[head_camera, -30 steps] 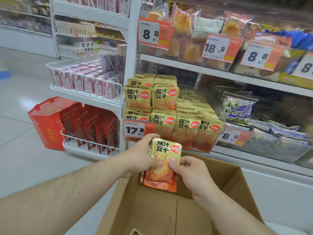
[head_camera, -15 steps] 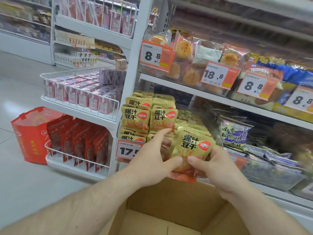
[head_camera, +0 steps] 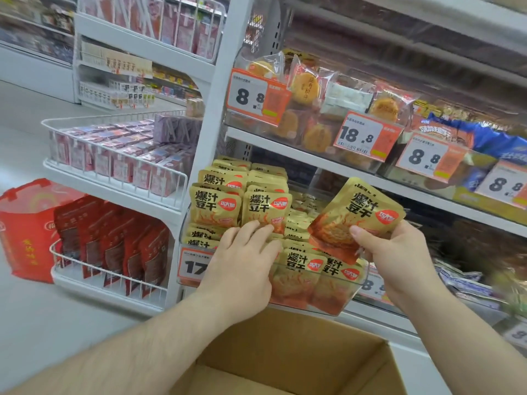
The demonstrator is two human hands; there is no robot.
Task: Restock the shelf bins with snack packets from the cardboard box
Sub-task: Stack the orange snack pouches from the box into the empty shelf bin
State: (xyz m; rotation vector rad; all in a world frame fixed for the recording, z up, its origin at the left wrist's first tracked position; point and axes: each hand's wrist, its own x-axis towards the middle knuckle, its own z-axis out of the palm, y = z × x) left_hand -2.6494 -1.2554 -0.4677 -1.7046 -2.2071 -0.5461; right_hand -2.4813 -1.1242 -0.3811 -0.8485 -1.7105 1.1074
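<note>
My right hand (head_camera: pixel 399 260) pinches a glossy yellow-orange snack packet (head_camera: pixel 355 216) tilted above the clear plastic shelf bin (head_camera: pixel 336 303); my left hand (head_camera: pixel 242 266), fingers spread, presses stacked packets (head_camera: pixel 242 206) back, making room, I judge.

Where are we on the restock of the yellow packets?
Done: the clear bin already holds rows of yellow snack packets, stacked high at the back. In hand: the right hand pinches one more packet, tilted above the bin's right side; the left hand rests its fingers against the stocked packets. Left: placing that packet. The cardboard box shows only bare inner walls; its bottom is out of view.
</note>
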